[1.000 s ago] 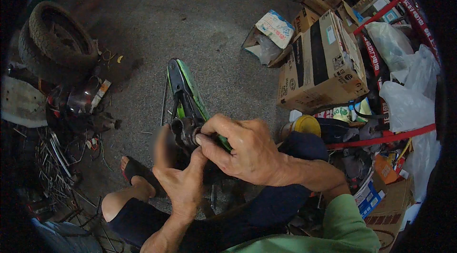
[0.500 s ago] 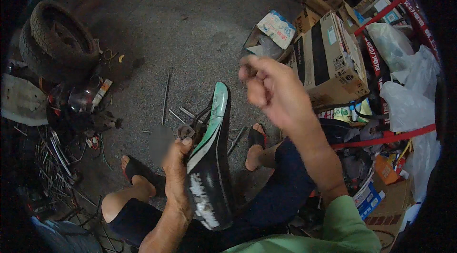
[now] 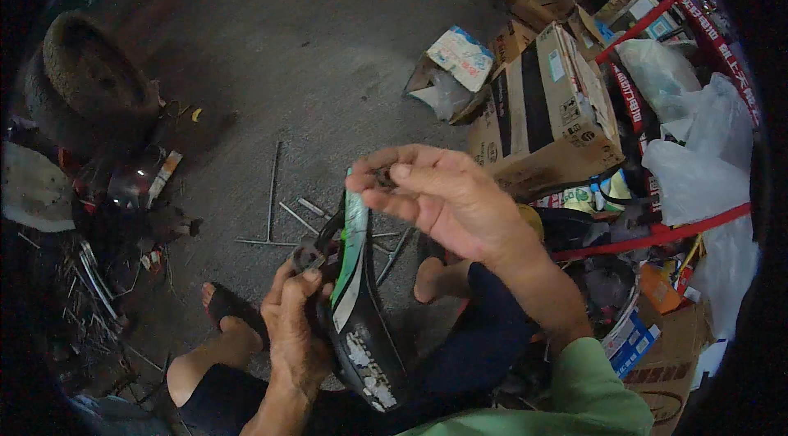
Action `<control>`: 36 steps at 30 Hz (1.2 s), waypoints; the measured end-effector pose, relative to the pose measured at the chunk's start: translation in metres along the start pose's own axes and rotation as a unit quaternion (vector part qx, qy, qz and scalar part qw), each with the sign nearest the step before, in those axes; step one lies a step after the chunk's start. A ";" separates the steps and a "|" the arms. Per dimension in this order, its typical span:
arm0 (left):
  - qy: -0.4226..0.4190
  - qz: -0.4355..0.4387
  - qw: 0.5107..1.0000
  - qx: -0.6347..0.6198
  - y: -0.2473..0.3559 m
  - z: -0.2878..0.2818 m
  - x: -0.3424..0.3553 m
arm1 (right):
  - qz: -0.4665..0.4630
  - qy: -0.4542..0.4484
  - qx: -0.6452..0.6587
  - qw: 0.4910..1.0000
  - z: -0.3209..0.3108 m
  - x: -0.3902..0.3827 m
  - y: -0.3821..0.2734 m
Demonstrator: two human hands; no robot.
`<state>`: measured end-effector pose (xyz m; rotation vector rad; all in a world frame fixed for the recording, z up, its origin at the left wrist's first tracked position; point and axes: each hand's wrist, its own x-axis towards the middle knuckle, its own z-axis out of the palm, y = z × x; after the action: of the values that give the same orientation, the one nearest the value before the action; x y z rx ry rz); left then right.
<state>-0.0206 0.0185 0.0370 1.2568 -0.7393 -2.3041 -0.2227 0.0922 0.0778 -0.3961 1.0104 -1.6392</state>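
Note:
A worn bicycle saddle (image 3: 359,313), black with green and white stripes, tilts with its nose pointing away from me. My left hand (image 3: 291,329) is closed on it at the underside, thumb beside a dark round saddle clamp (image 3: 309,257) on the rails. Over the saddle's nose is my right hand (image 3: 451,206), thumb and fingers pinched together on a small dark piece (image 3: 384,180), too small and shaded to name. The right fingers hide the tip of the nose; whether they touch it I cannot tell.
A long T-shaped metal bar (image 3: 272,190) and several other rods lie on the floor beyond the saddle. Old tyres (image 3: 90,83) and scrap metal fill the left. Cardboard boxes (image 3: 546,108), plastic bags (image 3: 698,157) and a red strap (image 3: 657,239) crowd the right.
My right hand has come down and to the left, over the saddle's nose. The saddle, in my left hand, has shifted slightly lower in view.

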 end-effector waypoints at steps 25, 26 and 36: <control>-0.045 -0.021 0.996 0.068 -0.012 -0.004 0.008 | 0.049 -0.030 -0.193 0.979 0.021 -0.012 0.002; -0.050 -0.018 0.997 0.063 -0.013 -0.005 0.008 | 0.042 -0.035 -0.222 0.973 0.022 -0.013 0.005; -0.071 0.043 0.991 0.104 -0.013 0.004 0.001 | -0.142 -0.044 -0.545 0.825 0.023 -0.011 0.033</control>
<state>-0.0256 0.0292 0.0300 1.1285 -1.0855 -2.3108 -0.1823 0.0918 0.0685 -1.4210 1.8250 -1.0991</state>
